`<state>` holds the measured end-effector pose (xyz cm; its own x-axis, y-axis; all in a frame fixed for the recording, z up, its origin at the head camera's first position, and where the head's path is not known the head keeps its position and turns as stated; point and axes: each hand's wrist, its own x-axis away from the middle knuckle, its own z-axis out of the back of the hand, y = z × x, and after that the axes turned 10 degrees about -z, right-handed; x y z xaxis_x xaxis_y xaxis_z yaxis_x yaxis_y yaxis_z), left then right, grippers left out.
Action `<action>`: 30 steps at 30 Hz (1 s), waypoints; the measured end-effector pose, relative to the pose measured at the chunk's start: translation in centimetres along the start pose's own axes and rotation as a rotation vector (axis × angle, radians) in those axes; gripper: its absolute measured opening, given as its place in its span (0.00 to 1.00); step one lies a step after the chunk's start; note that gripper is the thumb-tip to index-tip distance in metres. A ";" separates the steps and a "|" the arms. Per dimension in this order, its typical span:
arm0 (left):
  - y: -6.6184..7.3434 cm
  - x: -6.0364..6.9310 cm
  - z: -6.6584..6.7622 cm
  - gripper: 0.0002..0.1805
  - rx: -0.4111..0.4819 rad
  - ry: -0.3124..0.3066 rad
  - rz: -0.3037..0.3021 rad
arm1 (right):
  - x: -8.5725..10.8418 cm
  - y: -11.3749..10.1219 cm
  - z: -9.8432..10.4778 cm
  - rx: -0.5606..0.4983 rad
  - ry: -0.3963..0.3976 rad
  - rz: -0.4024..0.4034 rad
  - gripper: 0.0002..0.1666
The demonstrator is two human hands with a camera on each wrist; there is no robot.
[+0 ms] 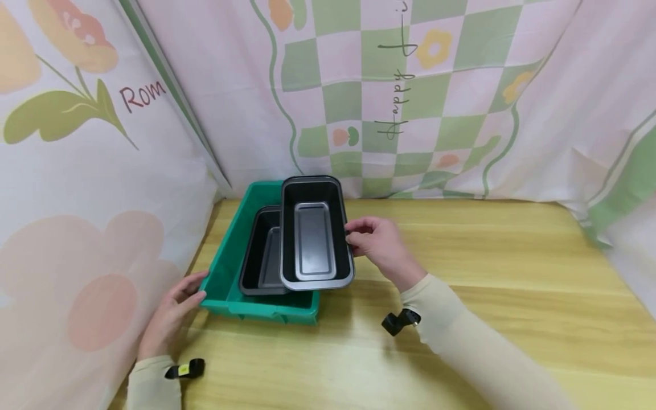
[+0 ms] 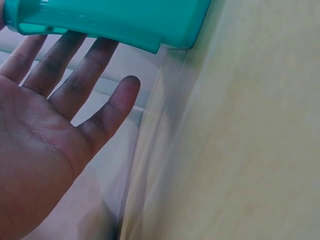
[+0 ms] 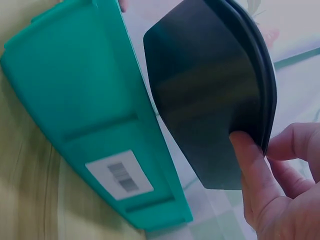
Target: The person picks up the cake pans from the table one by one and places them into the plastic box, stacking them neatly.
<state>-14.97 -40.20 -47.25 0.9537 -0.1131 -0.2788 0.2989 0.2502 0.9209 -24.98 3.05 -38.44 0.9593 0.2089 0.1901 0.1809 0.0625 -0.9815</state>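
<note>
A black loaf pan (image 1: pixel 314 233) hangs tilted over the right side of a green plastic bin (image 1: pixel 256 310). My right hand (image 1: pixel 381 247) pinches this pan's right rim between thumb and fingers. From the right wrist view, the pan's dark outer wall (image 3: pixel 200 95) shows, with one finger lying along it. Inside the bin sits a second black loaf pan (image 1: pixel 263 250), partly hidden behind the raised one. My left hand (image 1: pixel 171 310) holds the bin's near left corner. In the left wrist view, several of its fingers (image 2: pixel 82 75) reach the bin's outer wall (image 2: pixel 115 20).
The bin stands on a wooden table (image 1: pixel 487 296), close to a printed curtain (image 1: pixel 77 228) on the left. Another curtain (image 1: pixel 410 114) with green checks hangs behind the table. A white barcode label (image 3: pixel 120 175) is on the bin's outer side.
</note>
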 end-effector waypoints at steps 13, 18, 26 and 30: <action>-0.1 0.0 0.2 0.26 -0.005 -0.007 -0.005 | -1.5 -0.5 -4.4 0.001 0.005 -0.040 0.12; 0.0 0.0 0.3 0.26 -0.013 -0.003 -0.002 | -2.0 -0.1 -6.0 0.022 0.004 -0.028 0.11; -0.2 0.0 0.1 0.25 0.002 -0.005 -0.010 | -2.4 0.5 -7.8 0.091 -0.015 -0.047 0.09; -0.3 -0.1 0.2 0.25 -0.012 -0.010 -0.030 | -2.7 0.8 -8.4 0.111 -0.012 -0.057 0.09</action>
<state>-15.16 -40.43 -47.44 0.9439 -0.1308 -0.3033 0.3278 0.2585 0.9087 -25.55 -5.63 -39.95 0.9452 0.2139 0.2465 0.2092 0.1826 -0.9607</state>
